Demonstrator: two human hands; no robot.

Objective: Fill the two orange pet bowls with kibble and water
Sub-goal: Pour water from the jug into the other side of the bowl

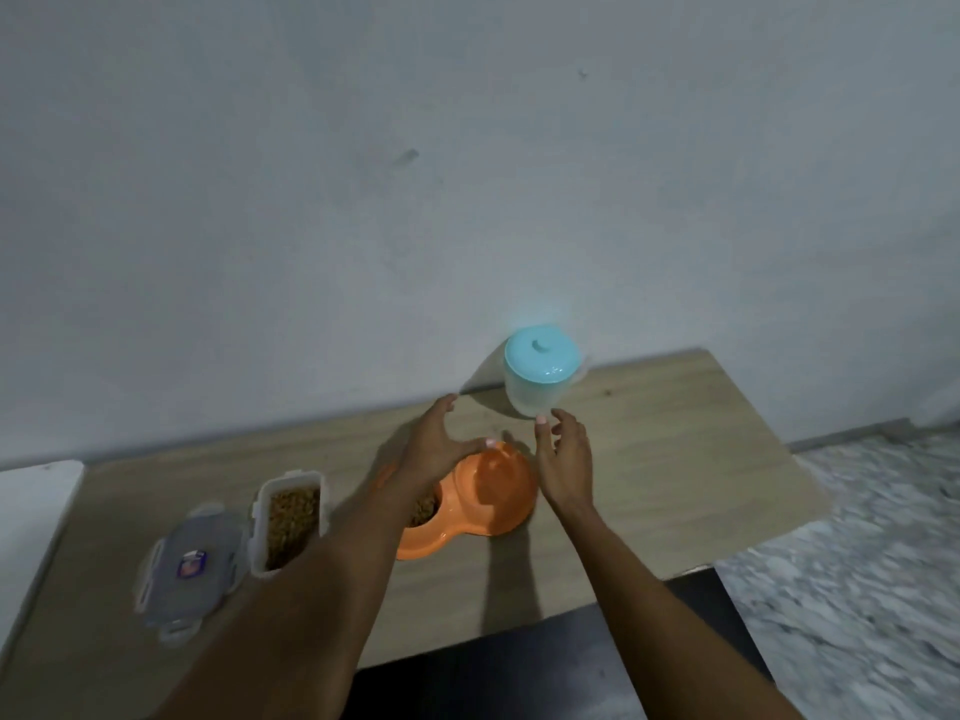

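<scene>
Bare tabletop (pixel 675 459) lies open at 3 o'clock of the orange double bowl (pixel 498 496). The lidded jug (pixel 540 371) blocks 12 o'clock, against the wall (pixel 467 252). The kibble container (pixel 291 517) and its lid (pixel 192 563) crowd 9 o'clock.

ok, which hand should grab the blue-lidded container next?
Right, probably. The right hand is open, with its fingertips just short of the base of the blue-lidded container. The left hand is also open but sits further left, over the rim of the orange bowls. One bowl holds kibble; the other looks empty.
</scene>
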